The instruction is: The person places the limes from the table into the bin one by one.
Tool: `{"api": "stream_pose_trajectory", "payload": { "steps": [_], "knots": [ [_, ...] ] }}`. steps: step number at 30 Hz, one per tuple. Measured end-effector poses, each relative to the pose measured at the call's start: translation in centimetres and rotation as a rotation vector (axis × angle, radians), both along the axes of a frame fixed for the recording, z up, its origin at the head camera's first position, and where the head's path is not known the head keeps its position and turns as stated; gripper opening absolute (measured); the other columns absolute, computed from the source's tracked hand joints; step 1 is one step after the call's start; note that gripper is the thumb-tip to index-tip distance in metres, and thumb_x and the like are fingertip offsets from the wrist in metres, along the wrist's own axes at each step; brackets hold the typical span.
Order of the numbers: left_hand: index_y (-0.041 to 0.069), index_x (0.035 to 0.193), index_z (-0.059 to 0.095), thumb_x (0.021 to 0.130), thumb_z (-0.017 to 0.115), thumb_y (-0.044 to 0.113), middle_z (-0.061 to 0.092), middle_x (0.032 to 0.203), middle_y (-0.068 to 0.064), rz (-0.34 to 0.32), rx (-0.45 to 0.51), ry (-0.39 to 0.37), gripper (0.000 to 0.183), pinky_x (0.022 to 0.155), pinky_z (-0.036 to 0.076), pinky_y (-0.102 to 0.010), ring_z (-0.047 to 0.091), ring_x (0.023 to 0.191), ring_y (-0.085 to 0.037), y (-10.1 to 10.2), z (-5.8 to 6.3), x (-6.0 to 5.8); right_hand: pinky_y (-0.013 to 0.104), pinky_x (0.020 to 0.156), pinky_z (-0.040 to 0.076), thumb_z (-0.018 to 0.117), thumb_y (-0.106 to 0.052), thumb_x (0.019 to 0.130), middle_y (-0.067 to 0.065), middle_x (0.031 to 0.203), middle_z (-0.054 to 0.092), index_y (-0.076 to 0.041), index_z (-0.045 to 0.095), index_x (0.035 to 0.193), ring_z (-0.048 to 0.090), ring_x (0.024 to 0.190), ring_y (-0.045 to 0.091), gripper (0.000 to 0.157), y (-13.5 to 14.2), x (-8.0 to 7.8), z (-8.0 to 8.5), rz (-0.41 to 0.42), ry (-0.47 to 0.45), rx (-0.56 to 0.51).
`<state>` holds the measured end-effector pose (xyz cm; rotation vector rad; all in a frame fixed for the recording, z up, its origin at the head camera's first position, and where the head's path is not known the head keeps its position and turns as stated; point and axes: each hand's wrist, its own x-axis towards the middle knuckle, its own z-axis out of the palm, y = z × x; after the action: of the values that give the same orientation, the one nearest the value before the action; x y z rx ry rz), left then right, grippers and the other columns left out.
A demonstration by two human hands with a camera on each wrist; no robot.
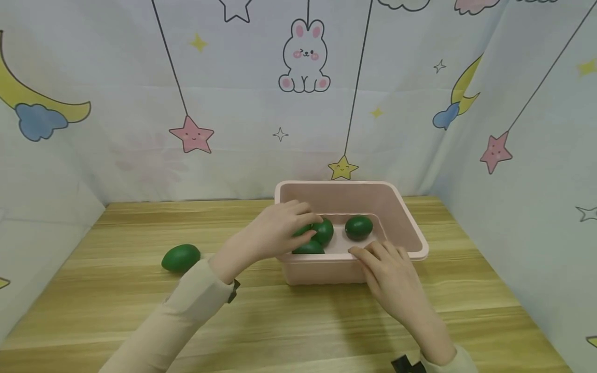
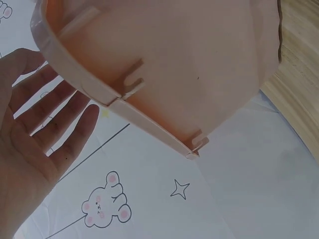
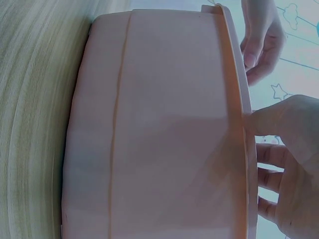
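Observation:
A pale pink plastic bin point(image 1: 354, 269) stands on the table and contains several smooth, dark green oval objects point(image 1: 358, 228), whose kind I cannot tell. Over the bin's left part is my left hand point(image 1: 286, 228), its thumb and fingers apart above a cluster of green ovals point(image 1: 323, 231). In the left wrist view, the left palm point(image 2: 30, 149) holds nothing, and its loosely spread fingers are beside the bin rim. My right hand point(image 1: 396, 282) grips the near rim toward the right. In the right wrist view, the thumb lies outside the bin wall point(image 3: 164, 124), with the other fingers beyond the rim.
One more green oval with a pointed end point(image 1: 181, 258) lies on the wood-grain table point(image 1: 289, 326), left of the bin. A white curtain point(image 1: 242, 103) printed with stars, moons and a rabbit hangs behind and at both sides.

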<state>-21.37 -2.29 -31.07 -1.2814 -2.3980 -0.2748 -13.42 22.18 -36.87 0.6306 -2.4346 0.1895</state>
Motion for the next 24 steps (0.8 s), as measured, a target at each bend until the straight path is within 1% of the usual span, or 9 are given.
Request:
{"api": "stream_pose_trajectory", "payload": {
  "steps": [7, 12, 18, 24],
  "knots": [
    [0.020, 0.104, 0.065, 0.085, 0.060, 0.023, 0.063, 0.097, 0.008, -0.014, 0.073, 0.053, 0.020, 0.069, 0.048, -0.022, 0.056, 0.085, -0.007, -1.0, -0.5, 0.5, 0.030, 0.069, 0.034, 0.062, -0.021, 0.083, -0.005, 0.086, 0.057, -0.022, 0.064, 0.107, 0.051, 0.082, 0.014, 0.025, -0.1, 0.0, 0.1, 0.000, 0.001, -0.001],
    [0.018, 0.107, 0.065, 0.085, 0.060, 0.022, 0.063, 0.098, 0.005, 0.005, 0.091, 0.067, 0.023, 0.067, 0.048, -0.022, 0.056, 0.081, -0.008, -1.8, -0.7, 0.8, 0.030, 0.069, 0.034, 0.062, -0.020, 0.083, -0.005, 0.086, 0.057, -0.022, 0.064, 0.107, 0.051, 0.081, 0.015, 0.025, -0.2, 0.0, 0.1, 0.001, 0.003, -0.001],
    [0.017, 0.109, 0.065, 0.083, 0.063, 0.021, 0.064, 0.101, 0.004, 0.049, 0.132, 0.045, 0.026, 0.070, 0.050, -0.023, 0.058, 0.083, -0.009, -3.0, -0.9, 1.0, 0.031, 0.070, 0.035, 0.062, -0.020, 0.083, -0.005, 0.085, 0.058, -0.022, 0.065, 0.107, 0.051, 0.082, 0.015, 0.024, -0.2, 0.0, 0.2, 0.007, 0.007, -0.005],
    [0.017, 0.108, 0.065, 0.084, 0.062, 0.021, 0.064, 0.103, 0.004, 0.082, 0.175, 0.014, 0.025, 0.075, 0.052, -0.026, 0.061, 0.092, -0.011, -4.2, -1.3, 0.9, 0.032, 0.070, 0.036, 0.062, -0.019, 0.082, -0.005, 0.085, 0.058, -0.021, 0.065, 0.107, 0.052, 0.082, 0.015, 0.024, -0.2, 0.1, 0.3, 0.005, 0.010, -0.007]
  ]
}}
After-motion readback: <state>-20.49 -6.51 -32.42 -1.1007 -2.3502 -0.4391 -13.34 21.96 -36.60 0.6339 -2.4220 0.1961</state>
